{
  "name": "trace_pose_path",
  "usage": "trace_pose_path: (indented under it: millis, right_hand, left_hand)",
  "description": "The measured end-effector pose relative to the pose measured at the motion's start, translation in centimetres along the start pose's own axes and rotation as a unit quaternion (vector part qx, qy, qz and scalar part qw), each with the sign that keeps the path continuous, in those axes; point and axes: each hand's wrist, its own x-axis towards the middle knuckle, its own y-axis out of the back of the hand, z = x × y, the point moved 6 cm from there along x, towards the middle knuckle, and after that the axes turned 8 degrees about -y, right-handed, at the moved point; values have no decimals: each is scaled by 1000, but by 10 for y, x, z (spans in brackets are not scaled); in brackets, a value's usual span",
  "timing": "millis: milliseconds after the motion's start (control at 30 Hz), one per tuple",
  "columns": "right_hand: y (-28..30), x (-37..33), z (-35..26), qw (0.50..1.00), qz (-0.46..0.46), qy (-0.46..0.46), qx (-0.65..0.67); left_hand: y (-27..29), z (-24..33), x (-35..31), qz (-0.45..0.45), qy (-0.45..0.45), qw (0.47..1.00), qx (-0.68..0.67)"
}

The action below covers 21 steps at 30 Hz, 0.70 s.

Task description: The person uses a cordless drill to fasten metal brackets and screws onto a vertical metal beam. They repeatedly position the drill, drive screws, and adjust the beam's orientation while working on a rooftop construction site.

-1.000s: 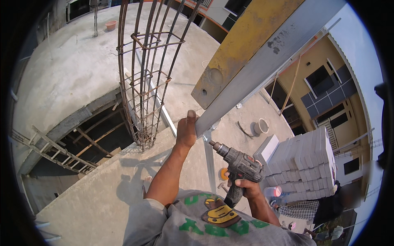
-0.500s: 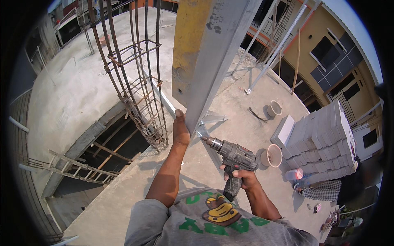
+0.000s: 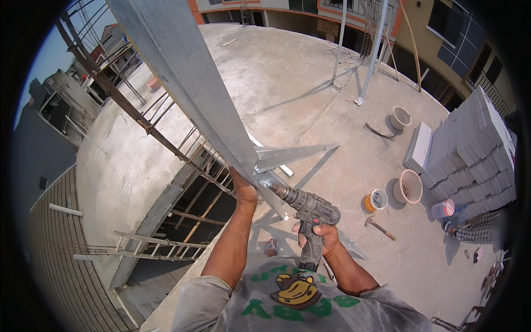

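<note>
A tall grey metal channel post [image 3: 193, 72] rises in front of me, leaning toward the upper left of the picture. My left hand [image 3: 244, 187] is closed around its lower part, with the fingers hidden behind the metal. In my right hand [image 3: 327, 237] is a dark, worn cordless drill [image 3: 314, 209], held by its pistol grip. The drill's front end points at the joint where metal braces [image 3: 298, 157] meet the post. Whether the bit touches the metal I cannot tell.
Upright rebar [image 3: 119, 99] stands left, beside a floor opening with a ladder [image 3: 160, 249]. To the right are a small yellow-and-white bucket [image 3: 375, 201], a hammer [image 3: 380, 228], a pinkish tub [image 3: 408, 187] and stacked grey blocks [image 3: 470, 144]. A person's checked-cloth leg [image 3: 478, 228] shows at far right.
My view has shifted, and the post now slants left. Its yellow strip has gone out of sight. The small bucket and hammer have come into view. Both hands keep their holds.
</note>
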Motion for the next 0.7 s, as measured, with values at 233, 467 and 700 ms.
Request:
trace_pose_path:
  millis: [233,467,700]
  right_hand:
    - [6,3,10,999,24,6,19]
    - [13,8,-14,994,10,36,-106]
    - [2,-1,2,993,75,55,-76]
  left_hand:
    - [6,-3,5,-26,-47,997,59]
    - [-2,11,1,-47,-18,999,19]
    - [-2,5,5,-57,-53,995,66]
